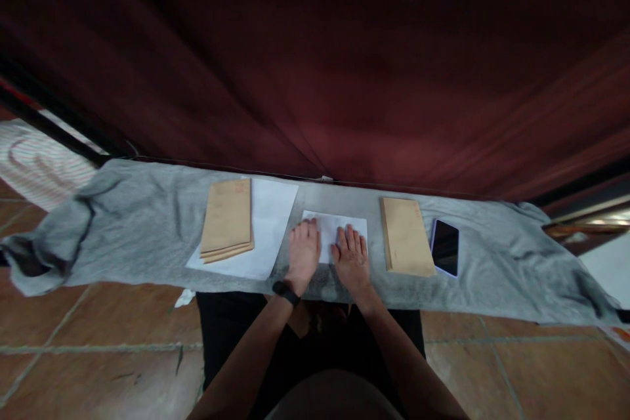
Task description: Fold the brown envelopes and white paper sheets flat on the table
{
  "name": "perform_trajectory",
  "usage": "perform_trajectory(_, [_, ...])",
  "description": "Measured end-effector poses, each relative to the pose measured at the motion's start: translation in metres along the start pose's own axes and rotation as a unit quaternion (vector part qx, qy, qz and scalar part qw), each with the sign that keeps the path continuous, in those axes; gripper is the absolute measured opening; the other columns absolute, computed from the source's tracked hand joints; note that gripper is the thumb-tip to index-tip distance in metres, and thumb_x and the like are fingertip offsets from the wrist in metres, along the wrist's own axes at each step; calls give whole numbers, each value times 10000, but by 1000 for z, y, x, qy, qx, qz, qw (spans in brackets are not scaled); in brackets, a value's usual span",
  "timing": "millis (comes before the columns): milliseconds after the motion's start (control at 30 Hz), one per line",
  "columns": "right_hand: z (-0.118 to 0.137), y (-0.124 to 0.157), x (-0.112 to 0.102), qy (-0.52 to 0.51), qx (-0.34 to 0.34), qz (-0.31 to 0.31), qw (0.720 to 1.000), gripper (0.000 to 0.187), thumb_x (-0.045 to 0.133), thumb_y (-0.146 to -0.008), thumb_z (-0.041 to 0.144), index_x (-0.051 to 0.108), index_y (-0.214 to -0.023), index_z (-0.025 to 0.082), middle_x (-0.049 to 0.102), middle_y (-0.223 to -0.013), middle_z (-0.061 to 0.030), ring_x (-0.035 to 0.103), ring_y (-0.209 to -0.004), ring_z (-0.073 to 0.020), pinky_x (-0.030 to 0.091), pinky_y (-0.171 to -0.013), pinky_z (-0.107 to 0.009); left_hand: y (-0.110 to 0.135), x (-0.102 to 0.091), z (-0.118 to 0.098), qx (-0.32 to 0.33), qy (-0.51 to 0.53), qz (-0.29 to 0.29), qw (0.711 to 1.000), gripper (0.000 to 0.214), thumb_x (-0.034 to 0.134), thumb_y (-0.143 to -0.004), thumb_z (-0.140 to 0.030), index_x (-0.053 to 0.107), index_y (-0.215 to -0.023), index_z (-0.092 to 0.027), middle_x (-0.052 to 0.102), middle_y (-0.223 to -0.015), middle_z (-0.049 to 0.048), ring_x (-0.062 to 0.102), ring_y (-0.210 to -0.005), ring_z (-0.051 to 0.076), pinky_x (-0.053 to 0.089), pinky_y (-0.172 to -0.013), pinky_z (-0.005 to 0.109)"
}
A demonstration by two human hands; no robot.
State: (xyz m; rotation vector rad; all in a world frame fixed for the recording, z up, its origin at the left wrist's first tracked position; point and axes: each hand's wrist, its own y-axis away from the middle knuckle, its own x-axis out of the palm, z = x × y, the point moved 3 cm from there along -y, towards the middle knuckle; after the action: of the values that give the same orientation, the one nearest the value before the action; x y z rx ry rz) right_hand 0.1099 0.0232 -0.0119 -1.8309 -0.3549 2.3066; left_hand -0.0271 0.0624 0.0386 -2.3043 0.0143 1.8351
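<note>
A folded sheet of white paper (pixel 327 236) lies on the grey cloth in front of me. My left hand (pixel 304 248) rests flat across its left edge, fingers stretched forward, with a dark band on the wrist. Flat on the right part of the same paper is my right hand (pixel 352 257), its fingers slightly spread. A stack of brown envelopes (pixel 227 213) sits to the left, on top of larger white sheets (pixel 273 210). Another pile of brown envelopes (pixel 406 235) is to the right of my right hand.
A smartphone (pixel 445 247) with a dark screen lies beyond the right envelopes. The grey cloth (pixel 132 223) covers a long narrow surface. A dark red curtain (pixel 315 79) hangs behind it. Below are brown floor tiles (pixel 123 335) and a white scrap (pixel 184 298).
</note>
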Motion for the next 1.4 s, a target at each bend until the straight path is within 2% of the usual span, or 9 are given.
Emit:
perform_trajectory(100, [0,1,-1,8,-5,13,1000,544,362,-1037,248,378,-1561,105,343,-1624,-192,320,-1503,-307,265,-1204,-537,-1,18,-26,125,44,13,991,490,370,-1033,-306,454,-1491,-154,404,-1605,122,297,-1516,284,284,-1224,481])
perform_trajectory(167, [0,1,-1,16,-10,22,1000,568,350,-1009,166,351,-1573,106,344,-1628,-180,306,-1511,-292,260,-1209,-522,-2,30,-34,147,54,31,987,513,360,-1041,-374,454,-1503,-171,379,-1627,94,255,-1538,271,231,-1253,496])
perform_trajectory(300, [0,0,-3,25,-10,21,999,561,331,-1012,157,360,-1570,111,356,-1625,-172,308,-1508,-296,258,-1207,-517,-4,43,-28,148,48,44,987,558,334,-1045,-428,434,-1526,-164,392,-1620,87,259,-1541,236,202,-1272,476])
perform_trajectory(500, [-3,-1,-3,5,7,25,1000,503,344,-1057,260,435,-1534,127,372,-1616,-169,332,-1500,-290,258,-1216,-511,0,41,-4,133,20,33,990,549,279,-1056,-351,378,-1555,-145,339,-1645,73,221,-1553,201,175,-1283,423])
perform_trajectory(633, [0,-14,-2,-29,34,47,998,501,309,-1066,262,454,-1515,94,404,-1597,-174,339,-1502,-261,285,-1215,-475,1,40,2,120,9,34,992,554,278,-1050,-327,361,-1563,-134,318,-1651,90,189,-1560,216,170,-1284,439])
perform_trajectory(800, [23,-40,5,-85,-35,64,994,536,230,-1081,302,436,-1525,85,400,-1607,-138,312,-1515,-209,264,-1239,-407,0,44,2,134,9,53,989,579,269,-1003,-192,330,-1576,-136,302,-1658,99,177,-1560,206,188,-1278,444])
perform_trajectory(900, [27,-46,11,-81,-35,71,994,550,236,-1081,343,423,-1536,96,424,-1593,-136,325,-1508,-219,244,-1245,-428,0,46,2,131,3,55,990,584,242,-1002,-172,319,-1579,-122,305,-1657,99,169,-1561,203,191,-1279,441])
perform_trajectory(1033, [15,-42,16,-54,-11,66,996,547,247,-1079,353,432,-1534,113,411,-1602,-129,337,-1502,-232,227,-1242,-441,-1,46,2,120,2,49,992,561,206,-1037,-223,332,-1572,-109,309,-1653,108,164,-1563,207,182,-1282,444])
perform_trajectory(1400, [-29,-27,10,18,12,-14,1000,593,326,-1064,409,384,-1547,69,413,-1582,-212,371,-1478,-291,288,-1192,-499,0,45,0,113,3,34,993,572,343,-1037,-348,355,-1565,-127,262,-1664,133,185,-1559,242,188,-1277,448])
